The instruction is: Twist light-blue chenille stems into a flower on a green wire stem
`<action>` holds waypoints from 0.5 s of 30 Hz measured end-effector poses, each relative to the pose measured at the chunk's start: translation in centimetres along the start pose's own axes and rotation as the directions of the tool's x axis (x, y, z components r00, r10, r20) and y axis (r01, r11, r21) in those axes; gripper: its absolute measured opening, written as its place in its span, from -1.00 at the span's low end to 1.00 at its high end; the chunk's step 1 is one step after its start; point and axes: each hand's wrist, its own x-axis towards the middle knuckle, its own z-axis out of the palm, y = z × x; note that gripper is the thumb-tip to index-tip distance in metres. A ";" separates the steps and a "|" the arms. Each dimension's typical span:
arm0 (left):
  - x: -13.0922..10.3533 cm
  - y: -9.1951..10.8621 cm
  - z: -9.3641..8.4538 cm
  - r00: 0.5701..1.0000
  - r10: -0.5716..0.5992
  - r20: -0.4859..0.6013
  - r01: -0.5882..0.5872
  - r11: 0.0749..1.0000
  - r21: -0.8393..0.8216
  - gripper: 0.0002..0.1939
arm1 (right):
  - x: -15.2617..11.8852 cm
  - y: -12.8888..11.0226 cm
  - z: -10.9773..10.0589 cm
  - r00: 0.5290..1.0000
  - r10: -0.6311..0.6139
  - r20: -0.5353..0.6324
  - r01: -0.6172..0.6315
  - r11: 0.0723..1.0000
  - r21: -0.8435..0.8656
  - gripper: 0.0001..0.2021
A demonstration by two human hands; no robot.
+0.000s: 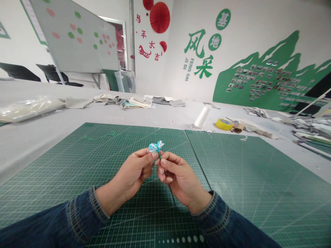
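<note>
A small blue and white flower (156, 146), apparently of yarn or beads, is held up over the green cutting mats. Its thin green stem (159, 155) runs down between my hands and ends in a dark, wire-like length below. My left hand (137, 168) pinches the flower's lower left edge between thumb and forefinger. With thumb and fingers closed, my right hand (178, 174) grips the stem just under the bloom. The fingertips of both hands are close together, and part of the stem is hidden behind the right fingers.
Two green cutting mats (85, 162) lie side by side on the grey table (64, 125). Beyond them are a white roll (202, 116), yellow tape (224, 124) and a cardboard tube (238, 128). Folded fabrics (141, 101) and a plastic-wrapped bundle (31, 108) lie farther back.
</note>
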 end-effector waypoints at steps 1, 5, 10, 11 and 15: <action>0.0 0.0 0.0 1.000 -0.001 0.004 0.001 1.000 -0.004 -0.74 | 0.0 0.0 0.0 1.000 -0.004 -0.003 0.004 1.000 0.001 -0.82; -0.1 0.1 0.1 1.000 -0.001 0.005 0.001 1.000 -0.015 -0.74 | 0.0 0.0 0.0 1.000 -0.019 -0.017 0.019 1.000 -0.005 -0.82; -0.1 0.2 0.2 1.000 0.013 0.006 -0.013 1.000 -0.011 -0.72 | -0.1 0.0 -0.1 0.999 -0.037 -0.023 0.036 0.999 -0.033 -0.82; -0.1 0.2 0.2 1.000 0.015 0.009 -0.015 1.000 -0.009 -0.72 | -0.1 0.0 -0.1 0.999 -0.039 -0.022 0.038 0.999 -0.031 -0.82; -0.1 0.4 0.2 1.000 0.019 0.016 -0.019 1.000 -0.004 -0.73 | -0.1 0.0 -0.2 0.999 -0.043 -0.023 0.043 0.999 -0.017 -0.85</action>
